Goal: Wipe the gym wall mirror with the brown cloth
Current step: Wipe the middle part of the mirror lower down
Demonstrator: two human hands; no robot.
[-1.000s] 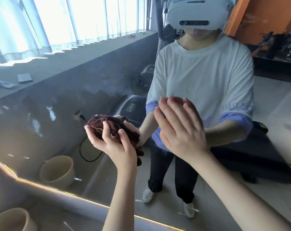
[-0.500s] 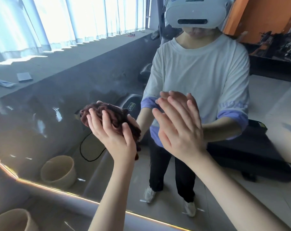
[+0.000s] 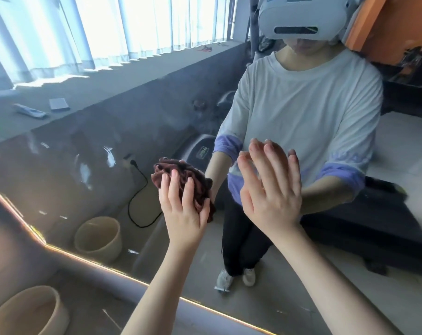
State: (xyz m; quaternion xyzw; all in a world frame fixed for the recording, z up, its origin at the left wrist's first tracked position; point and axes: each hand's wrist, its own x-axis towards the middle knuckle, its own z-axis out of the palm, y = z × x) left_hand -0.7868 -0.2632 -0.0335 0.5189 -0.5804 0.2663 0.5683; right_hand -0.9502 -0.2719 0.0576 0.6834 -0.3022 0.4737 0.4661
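Note:
The wall mirror (image 3: pixel 89 151) fills most of the view and shows my own reflection in a white shirt and headset. My left hand (image 3: pixel 183 209) presses a bunched brown cloth (image 3: pixel 181 175) against the glass at mid height. To its right, my right hand (image 3: pixel 270 189) lies flat on the mirror with fingers spread, holding nothing, its reflection touching it fingertip to fingertip. White smears (image 3: pixel 109 157) mark the glass left of the cloth.
A lit strip (image 3: pixel 91 261) runs along the mirror's lower edge. A beige round pot (image 3: pixel 26 313) stands on the floor at lower left, and its reflection (image 3: pixel 97 235) shows in the glass. Reflected are a window ledge, a black cable and a dark treadmill.
My left hand carried the cloth up and left across the glass, then back to the right and slightly down. My right hand stayed flat on the mirror.

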